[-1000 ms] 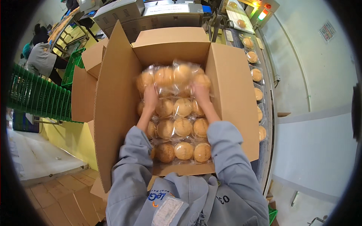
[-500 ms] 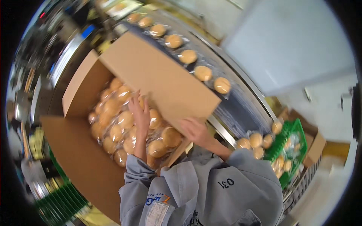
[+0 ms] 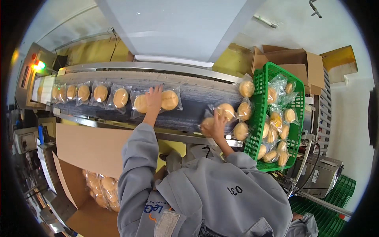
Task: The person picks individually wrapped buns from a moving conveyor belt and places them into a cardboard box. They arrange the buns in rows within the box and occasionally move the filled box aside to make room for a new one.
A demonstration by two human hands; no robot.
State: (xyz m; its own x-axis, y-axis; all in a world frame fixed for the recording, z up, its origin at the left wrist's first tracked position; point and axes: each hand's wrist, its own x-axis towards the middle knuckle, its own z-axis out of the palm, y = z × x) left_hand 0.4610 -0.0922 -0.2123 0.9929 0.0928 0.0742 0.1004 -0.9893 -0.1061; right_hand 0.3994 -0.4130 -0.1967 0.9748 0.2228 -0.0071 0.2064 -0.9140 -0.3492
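My left hand (image 3: 154, 98) lies with fingers outstretched over two bagged buns (image 3: 170, 100) on the dark conveyor (image 3: 185, 118). To its right, my right hand (image 3: 217, 123) grips bagged buns (image 3: 226, 111) near the conveyor's right end. A row of single bagged buns (image 3: 100, 93) lies left of my hands. More stand beside the green basket (image 3: 261, 81), which holds several loose bagged buns (image 3: 282, 158). The open cardboard box (image 3: 89, 140) with packed buns (image 3: 108, 185) sits below the belt at lower left.
A machine (image 3: 29, 79) with lit lamps stands at the belt's left end. Empty cardboard boxes (image 3: 298, 59) lie behind the basket. A steel unit (image 3: 323, 181), green crates (image 3: 343, 193) and another person's hand (image 3: 296, 216) show at lower right. A pale panel (image 3: 173, 31) rises behind the belt.
The view has swung right from the box to the conveyor. Both my hands have left the box and moved onto the bagged buns on the belt, my right one taking hold of some.
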